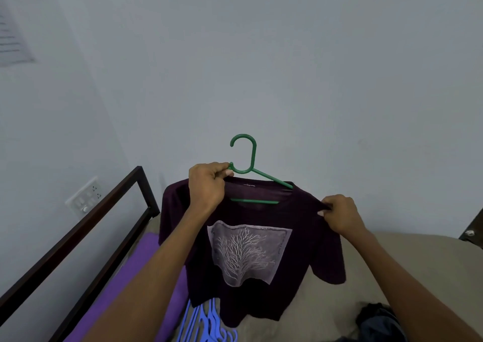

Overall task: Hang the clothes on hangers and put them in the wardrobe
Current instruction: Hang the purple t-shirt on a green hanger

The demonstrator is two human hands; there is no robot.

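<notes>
A dark purple T-shirt [308, 252] with a pale tree print hangs in the air over the bed, on a green plastic hanger [252, 158] whose hook sticks up above the collar. My left hand [206, 184] grips the hanger's neck together with the collar edge. My right hand [339, 213] pinches the fabric at the shirt's right shoulder. The hanger's left arm is hidden under the cloth; its right arm and lower bar show in the neck opening.
Several light blue hangers [206, 323] lie on the beige bed [418, 271] below the shirt. A dark garment [379, 320] sits at the lower right. A purple sheet [136, 271] and a dark bed rail [86, 226] run along the left, near a wall switchboard [83, 198].
</notes>
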